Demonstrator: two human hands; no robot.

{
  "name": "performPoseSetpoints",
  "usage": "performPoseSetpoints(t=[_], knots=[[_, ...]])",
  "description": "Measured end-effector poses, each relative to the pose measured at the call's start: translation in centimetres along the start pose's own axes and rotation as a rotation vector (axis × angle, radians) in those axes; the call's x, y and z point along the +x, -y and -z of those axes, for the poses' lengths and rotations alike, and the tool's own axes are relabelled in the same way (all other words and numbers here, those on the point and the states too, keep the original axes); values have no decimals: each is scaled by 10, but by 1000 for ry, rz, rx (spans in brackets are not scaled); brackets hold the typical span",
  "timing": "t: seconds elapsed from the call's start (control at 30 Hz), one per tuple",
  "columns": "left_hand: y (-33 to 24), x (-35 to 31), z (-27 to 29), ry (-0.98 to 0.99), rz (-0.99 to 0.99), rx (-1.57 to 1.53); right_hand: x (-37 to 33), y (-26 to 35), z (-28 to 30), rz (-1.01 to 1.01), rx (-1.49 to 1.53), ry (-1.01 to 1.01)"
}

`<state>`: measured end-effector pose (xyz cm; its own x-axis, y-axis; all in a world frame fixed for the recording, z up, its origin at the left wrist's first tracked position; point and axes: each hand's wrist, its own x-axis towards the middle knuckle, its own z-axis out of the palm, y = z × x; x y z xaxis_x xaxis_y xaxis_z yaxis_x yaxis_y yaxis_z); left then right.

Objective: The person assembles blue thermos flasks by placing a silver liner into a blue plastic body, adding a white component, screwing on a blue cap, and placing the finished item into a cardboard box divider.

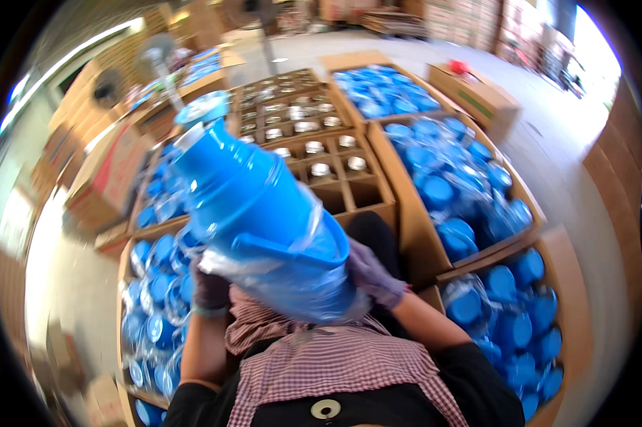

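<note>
A large glossy blue thermos flask [246,203] is tilted in front of my chest, its open, pale neck pointing up and to the left. A clear plastic bag [292,288] is bunched around its lower part, and a blue handle curves over its near side. My gloved left hand [211,285] holds the bagged flask from the left, its fingers partly hidden behind the plastic. At the base on the right, my gloved right hand [375,274] is closed on the flask and its bag. A light blue round lid-like piece [203,108] shows just beyond the neck.
Ahead stands a divided carton [367,193] with silver-topped pieces in its cells. Open cartons of blue plastic-wrapped parts [161,292] [456,178] [516,320] surround me on both sides. A closed carton [477,99] sits at the far right, a fan [157,57] at the far left.
</note>
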<state>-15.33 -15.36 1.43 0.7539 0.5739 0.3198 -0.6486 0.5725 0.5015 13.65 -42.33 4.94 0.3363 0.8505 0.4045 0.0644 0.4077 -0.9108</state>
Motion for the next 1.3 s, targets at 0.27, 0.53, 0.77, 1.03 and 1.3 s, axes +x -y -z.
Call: performPoseSetpoints(t=[0.27, 0.53, 0.77, 1.03, 1.3], knots=[[46, 103, -235, 327, 62, 1535, -36, 107, 39, 20, 187, -239], [191, 192, -345, 1209, -596, 1561, -123, 180, 109, 52, -1148, -521], [347, 246, -378, 1012, -816, 1594, -134, 279, 196, 100, -1646, -681], [479, 207, -265, 871, 217, 1743, -94, 228, 270, -426, -1694, -237], [426, 218, -199, 851, 352, 1633, -56, 137, 418, -812, -1594, 22]])
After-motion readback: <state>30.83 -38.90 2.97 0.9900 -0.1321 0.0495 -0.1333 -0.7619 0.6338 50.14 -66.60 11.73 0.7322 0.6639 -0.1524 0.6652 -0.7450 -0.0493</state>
